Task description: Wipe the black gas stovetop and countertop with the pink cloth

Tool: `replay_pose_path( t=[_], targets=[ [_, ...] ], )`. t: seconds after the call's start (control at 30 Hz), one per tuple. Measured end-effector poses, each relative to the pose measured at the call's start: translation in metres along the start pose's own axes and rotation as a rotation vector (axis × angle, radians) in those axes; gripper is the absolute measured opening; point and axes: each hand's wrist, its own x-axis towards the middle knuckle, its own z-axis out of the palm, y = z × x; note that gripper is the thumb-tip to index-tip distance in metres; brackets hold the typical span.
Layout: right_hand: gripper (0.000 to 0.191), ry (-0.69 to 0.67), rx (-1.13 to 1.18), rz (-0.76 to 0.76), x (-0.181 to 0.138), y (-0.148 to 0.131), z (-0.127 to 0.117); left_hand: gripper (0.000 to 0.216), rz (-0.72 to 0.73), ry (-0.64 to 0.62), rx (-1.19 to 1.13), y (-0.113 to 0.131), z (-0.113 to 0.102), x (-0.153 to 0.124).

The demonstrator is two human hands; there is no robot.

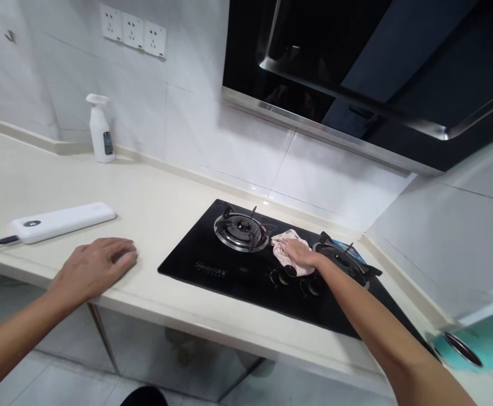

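A pale pink cloth (308, 269) lies crumpled on the black glass gas stove (191, 276), between the two burners. My right hand (299, 252) presses down on it with the fingers over the fabric, just behind the control knobs (312, 286). To its left is a burner (242, 231) with a steel ring; the other burner (342, 256) sits partly behind my right forearm. Away from the stove, my left hand (94, 265) rests palm down on the counter's front edge, holding nothing, its thumb apart from the fingers.
A white power bank (64, 221) with a black cable lies on the cream counter (153, 192) at left. Against the wall stands a white spray bottle (101, 135). The black range hood (314, 67) overhangs the stove. A teal container (483, 341) is at the right edge.
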Motion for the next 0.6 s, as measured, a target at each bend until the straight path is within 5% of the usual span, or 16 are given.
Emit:
replay_pose_path(
  t=[0.23, 0.37, 0.6],
  targets=[
    [0.11, -0.228, 0.187, -0.058, -0.075, 0.011, -0.021, 0.062, 0.016, -0.018, 0.014, 0.0, 0.0, 0.004],
    [0.135, -0.326, 0.11, -0.094, -0.079, 0.007, -0.03, 0.065, 0.01, -0.014, 0.024, 0.001, 0.0, 0.003],
    [0.111, -0.183, 0.017, -0.071, -0.037, 0.01, -0.021, 0.067, 0.003, -0.038, 0.056, -0.005, 0.001, 0.004]
  ],
)
